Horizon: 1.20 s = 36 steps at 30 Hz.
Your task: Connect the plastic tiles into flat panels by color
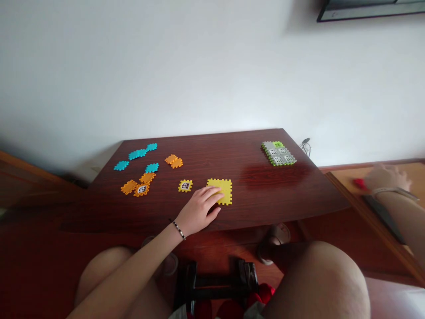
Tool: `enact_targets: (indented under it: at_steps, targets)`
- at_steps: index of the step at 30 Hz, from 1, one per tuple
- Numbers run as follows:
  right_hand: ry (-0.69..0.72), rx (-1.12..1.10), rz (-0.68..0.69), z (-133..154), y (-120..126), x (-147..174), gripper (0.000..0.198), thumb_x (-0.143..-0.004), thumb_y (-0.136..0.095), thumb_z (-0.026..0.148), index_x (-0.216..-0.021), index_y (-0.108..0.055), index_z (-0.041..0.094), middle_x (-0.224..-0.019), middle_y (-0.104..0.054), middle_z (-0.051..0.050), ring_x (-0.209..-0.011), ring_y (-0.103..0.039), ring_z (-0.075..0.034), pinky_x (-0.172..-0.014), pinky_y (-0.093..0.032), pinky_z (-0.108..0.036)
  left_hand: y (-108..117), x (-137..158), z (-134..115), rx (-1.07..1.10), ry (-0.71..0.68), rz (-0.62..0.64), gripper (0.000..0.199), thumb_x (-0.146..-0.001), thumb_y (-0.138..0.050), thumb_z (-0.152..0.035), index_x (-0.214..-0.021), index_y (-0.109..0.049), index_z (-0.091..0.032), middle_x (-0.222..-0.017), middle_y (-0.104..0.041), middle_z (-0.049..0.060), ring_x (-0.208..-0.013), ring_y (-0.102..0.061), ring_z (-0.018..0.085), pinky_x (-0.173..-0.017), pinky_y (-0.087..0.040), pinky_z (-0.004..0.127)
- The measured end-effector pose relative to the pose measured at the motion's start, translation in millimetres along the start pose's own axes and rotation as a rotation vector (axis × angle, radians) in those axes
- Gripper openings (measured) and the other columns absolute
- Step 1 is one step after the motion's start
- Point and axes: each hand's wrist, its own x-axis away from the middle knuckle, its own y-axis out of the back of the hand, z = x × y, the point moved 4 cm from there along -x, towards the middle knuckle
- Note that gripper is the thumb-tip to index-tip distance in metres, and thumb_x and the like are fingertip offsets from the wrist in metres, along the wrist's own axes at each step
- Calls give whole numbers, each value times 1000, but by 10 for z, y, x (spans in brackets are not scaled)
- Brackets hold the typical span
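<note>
My left hand [199, 208] lies with its fingers stretched over a yellow square plate [227, 190] with toothed edges, near the front of the dark table. Just left of that plate is a small yellow tile [185, 185] with a white window on it. Far off to the right, beyond the table's end, my right hand [388, 178] is over a light wooden surface, near a small red thing [360, 183]. Motion smears its fingers, and I cannot see whether it holds anything.
Several blue tiles [137, 153] and orange tiles [147, 177] lie at the left of the table [215, 153]. A grey and green panel [279, 153] with windows sits at the back right. A cable [305, 144] runs behind the table's right edge. The wooden surface [415, 177] is at the right.
</note>
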Motion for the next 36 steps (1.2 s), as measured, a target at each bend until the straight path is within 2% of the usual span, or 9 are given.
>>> enact_targets:
  at_steps: [3, 7, 11, 15, 17, 19, 21, 25, 36]
  targets:
    - [54, 49, -48, 445, 116, 152, 53, -88, -68, 13, -141, -72, 14, -142, -61, -37, -133, -59, -39, -100, -44, -59, -3, 13, -14, -17, -6, 1, 40, -105, -61, -24, -145, -61, -26, -153, -62, 10, -143, -56, 31, -120, -49, 54]
    - [408, -205, -64, 1411, 254, 728, 47, -94, -63, 17, -140, -70, 17, -132, -72, -24, -121, -65, -30, -106, -48, -49, -7, 50, -31, -52, 21, -39, 39, -104, -61, -26, -143, -61, -23, -147, -62, 14, -137, -61, 33, -118, -52, 54]
    - [742, -384, 159, 2400, 121, 1888, 38, -97, -60, 24, -133, -72, 24, -133, -75, -14, -125, -67, -32, -114, -49, -53, -18, 86, -47, -86, 22, -74, 36, -105, -61, -27, -139, -61, -19, -143, -63, 16, -133, -64, 33, -118, -54, 52]
    - [1040, -474, 369, 2979, -257, 3112, 61, -101, -54, 23, -162, -48, 25, -136, -76, -11, -142, -60, -32, -126, -41, -60, -18, 96, -47, -99, 17, -82, 34, -104, -61, -28, -138, -62, -21, -142, -64, 16, -134, -64, 33, -116, -55, 52]
    - [1132, -477, 460, 3060, -441, 3463, 58, -102, -51, 20, -160, -51, 27, -146, -71, -10, -136, -66, -30, -128, -38, -61, -15, 94, -42, -102, 16, -76, 35, -104, -62, -29, -138, -62, -20, -141, -65, 16, -133, -64, 33, -116, -55, 52]
    - [1180, -446, 474, 3058, -552, 3586, 44, -104, -50, 21, -143, -67, 30, -142, -73, -9, -133, -68, -30, -130, -32, -66, -13, 89, -35, -105, 17, -69, 35, -104, -62, -29, -138, -62, -19, -141, -65, 15, -134, -63, 33, -116, -55, 52]
    - [1203, -430, 498, 3033, -601, 3559, 33, -104, -54, 24, -129, -75, 29, -139, -74, -10, -132, -68, -32, -128, -36, -66, -13, 80, -22, -107, 19, -60, 35, -104, -62, -29, -137, -62, -18, -140, -66, 16, -134, -63, 33, -117, -54, 52]
    - [1232, -480, 575, 3039, -598, 3409, 29, -104, -57, 27, -126, -77, 28, -139, -72, -12, -128, -68, -33, -113, -55, -56, -19, 60, 6, -75, 16, -51, 35, -105, -61, -29, -139, -62, -20, -140, -67, 15, -136, -62, 32, -117, -54, 53]
    - [1275, -474, 501, 3065, -668, 3404, 31, -103, -56, 26, -129, -73, 28, -135, -69, -12, -124, -64, -33, -111, -55, -54, 14, 27, -22, -73, 48, -48, 32, -104, -58, -24, -136, -62, -20, -143, -63, 15, -136, -61, 31, -119, -53, 51]
